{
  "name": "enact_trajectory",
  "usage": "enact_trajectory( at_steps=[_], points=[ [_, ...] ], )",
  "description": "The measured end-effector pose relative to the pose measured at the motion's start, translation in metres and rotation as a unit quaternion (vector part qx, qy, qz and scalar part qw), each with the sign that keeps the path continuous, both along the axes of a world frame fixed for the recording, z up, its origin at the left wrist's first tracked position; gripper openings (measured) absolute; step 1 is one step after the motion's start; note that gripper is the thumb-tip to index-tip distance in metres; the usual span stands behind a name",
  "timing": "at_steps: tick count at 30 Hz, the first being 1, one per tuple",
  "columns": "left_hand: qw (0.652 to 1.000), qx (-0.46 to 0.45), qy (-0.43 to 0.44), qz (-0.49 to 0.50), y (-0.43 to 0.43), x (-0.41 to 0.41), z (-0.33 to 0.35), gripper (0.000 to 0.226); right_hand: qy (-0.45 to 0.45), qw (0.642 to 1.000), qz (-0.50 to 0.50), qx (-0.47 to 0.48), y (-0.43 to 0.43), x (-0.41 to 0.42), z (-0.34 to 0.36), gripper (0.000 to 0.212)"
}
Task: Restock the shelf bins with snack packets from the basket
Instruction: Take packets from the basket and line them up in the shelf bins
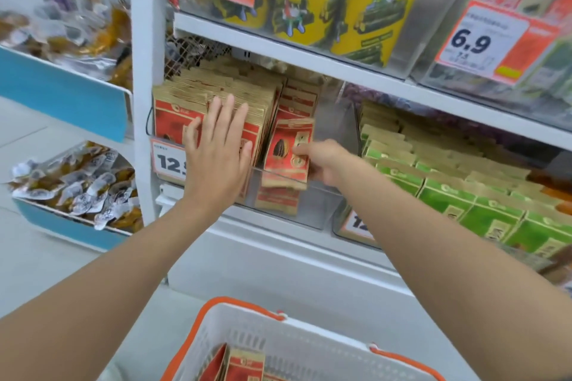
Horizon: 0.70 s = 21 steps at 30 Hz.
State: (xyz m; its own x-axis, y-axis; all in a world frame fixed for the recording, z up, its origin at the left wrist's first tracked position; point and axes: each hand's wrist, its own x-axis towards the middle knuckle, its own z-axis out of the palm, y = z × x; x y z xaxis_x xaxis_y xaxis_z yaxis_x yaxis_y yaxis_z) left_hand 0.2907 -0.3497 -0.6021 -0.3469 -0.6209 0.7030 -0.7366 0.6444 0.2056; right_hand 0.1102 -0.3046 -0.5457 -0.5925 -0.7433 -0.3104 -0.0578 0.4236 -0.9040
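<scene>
Holding a red snack packet [288,153] upright, right hand [322,161] pinched shut on its right edge, at the clear bin [309,198] front. Left hand [216,148] flat, fingers spread, grip empty, pressing the packet row [216,93] leftward. Free slot lies just behind the packet; long axis vertical. More stock in basket [309,346] below.
</scene>
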Motion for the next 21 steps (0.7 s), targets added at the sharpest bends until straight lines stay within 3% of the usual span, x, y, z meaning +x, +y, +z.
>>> enact_trajectory(
  at_steps=[3,6,9,11,14,16,19,21],
  points=[
    [1.000,-0.015,-0.007,0.012,-0.001,-0.002,-0.002,0.055,0.043,0.997,0.011,0.060,-0.007,-0.001,-0.014,0.043],
    [0.999,-0.024,-0.009,0.019,-0.001,-0.004,-0.003,0.056,-0.009,0.994,0.042,0.098,-0.011,-0.007,-0.018,0.041],
    [0.999,-0.033,-0.018,0.023,-0.002,-0.003,-0.004,0.056,-0.027,0.983,0.107,0.149,-0.017,-0.009,-0.023,0.089],
    [0.999,-0.039,-0.021,0.027,-0.002,-0.002,-0.004,0.057,-0.026,0.989,0.100,0.110,-0.024,-0.016,-0.033,0.107],
    [0.998,-0.045,-0.016,0.030,-0.002,-0.002,-0.004,0.057,-0.024,0.999,0.013,-0.018,-0.027,-0.017,-0.032,0.080],
    [0.998,-0.050,-0.016,0.028,-0.002,-0.002,-0.005,0.056,0.045,0.997,-0.034,-0.055,-0.031,-0.022,-0.031,0.061],
    [0.998,-0.059,-0.017,0.030,-0.003,-0.001,-0.005,0.056,0.221,0.975,-0.031,-0.019,-0.042,-0.019,-0.028,0.065],
    [0.997,-0.064,-0.016,0.034,-0.004,0.000,-0.006,0.056,0.246,0.969,-0.025,0.009,-0.050,-0.013,-0.028,0.079]
  ],
)
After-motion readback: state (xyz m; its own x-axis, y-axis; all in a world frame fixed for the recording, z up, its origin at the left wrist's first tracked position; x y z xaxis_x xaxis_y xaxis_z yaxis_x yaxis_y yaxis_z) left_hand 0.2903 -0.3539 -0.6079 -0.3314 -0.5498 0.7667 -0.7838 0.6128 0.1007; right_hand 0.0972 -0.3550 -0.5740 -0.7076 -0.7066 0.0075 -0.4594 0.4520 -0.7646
